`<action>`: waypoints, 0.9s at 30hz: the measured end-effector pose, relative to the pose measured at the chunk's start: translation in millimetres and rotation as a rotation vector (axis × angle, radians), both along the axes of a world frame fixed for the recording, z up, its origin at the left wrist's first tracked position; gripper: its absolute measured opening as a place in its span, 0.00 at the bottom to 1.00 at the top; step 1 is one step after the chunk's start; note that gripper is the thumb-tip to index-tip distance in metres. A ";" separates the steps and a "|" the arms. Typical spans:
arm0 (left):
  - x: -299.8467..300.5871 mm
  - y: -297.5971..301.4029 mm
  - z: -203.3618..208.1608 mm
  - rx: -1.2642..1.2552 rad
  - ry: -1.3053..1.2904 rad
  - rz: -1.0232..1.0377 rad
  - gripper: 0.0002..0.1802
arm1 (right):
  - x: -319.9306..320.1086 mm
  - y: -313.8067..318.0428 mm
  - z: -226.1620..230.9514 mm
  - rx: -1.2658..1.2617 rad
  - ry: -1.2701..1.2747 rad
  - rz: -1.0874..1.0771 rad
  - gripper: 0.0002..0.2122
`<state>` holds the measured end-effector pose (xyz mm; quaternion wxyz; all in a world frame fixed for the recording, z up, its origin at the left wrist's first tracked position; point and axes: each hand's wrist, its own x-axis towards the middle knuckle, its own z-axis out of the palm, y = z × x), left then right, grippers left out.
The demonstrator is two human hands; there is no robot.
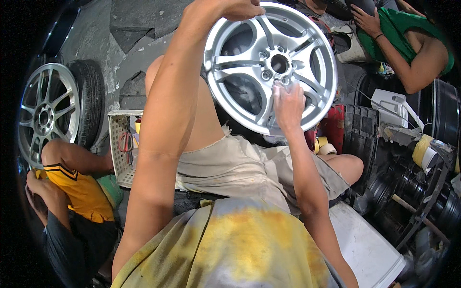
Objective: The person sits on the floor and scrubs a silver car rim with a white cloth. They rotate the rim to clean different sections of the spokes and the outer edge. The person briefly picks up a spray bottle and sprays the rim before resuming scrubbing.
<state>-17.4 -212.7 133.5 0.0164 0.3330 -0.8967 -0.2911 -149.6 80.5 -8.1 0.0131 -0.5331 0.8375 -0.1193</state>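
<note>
A silver alloy wheel rim (224,61), with paired spokes and a round centre hole, is tilted up in front of me, between my legs. My left hand (235,8) grips its far edge at the top of the view, with the fingers partly cut off by the picture's edge. Near the hub, my right hand (289,106) presses on a spoke just below the lug holes. Its fingers are bent together and whitened with dust. Whatever lies under those fingertips, if anything, is hidden.
A cream plastic basket (126,178) with red-handled scissors (126,142) stands at left. Beyond it are another wheel rim (67,89), a tyre (89,101) and a seated person in yellow shorts (89,197). A person in green (401,36) sits far right. Tape rolls (327,149) lie near my knee.
</note>
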 end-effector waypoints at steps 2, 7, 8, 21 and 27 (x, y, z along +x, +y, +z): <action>1.9 -0.8 -2.2 -0.017 0.026 -0.020 0.29 | 2.5 -1.4 -13.5 0.026 0.076 0.015 0.15; 19.1 -3.7 1.9 -0.004 -0.038 0.041 0.28 | 16.3 5.1 -6.8 0.038 0.013 0.018 0.15; 21.8 -2.0 3.0 0.016 -0.059 0.056 0.28 | 17.7 6.9 -5.1 0.035 -0.015 0.008 0.16; 21.2 0.1 2.1 -0.025 0.000 0.058 0.27 | 24.1 -8.5 -20.8 -0.069 0.059 -0.085 0.14; 17.1 2.6 1.4 -0.011 -0.032 0.015 0.26 | 30.1 1.1 -23.2 -0.050 -0.056 -0.155 0.15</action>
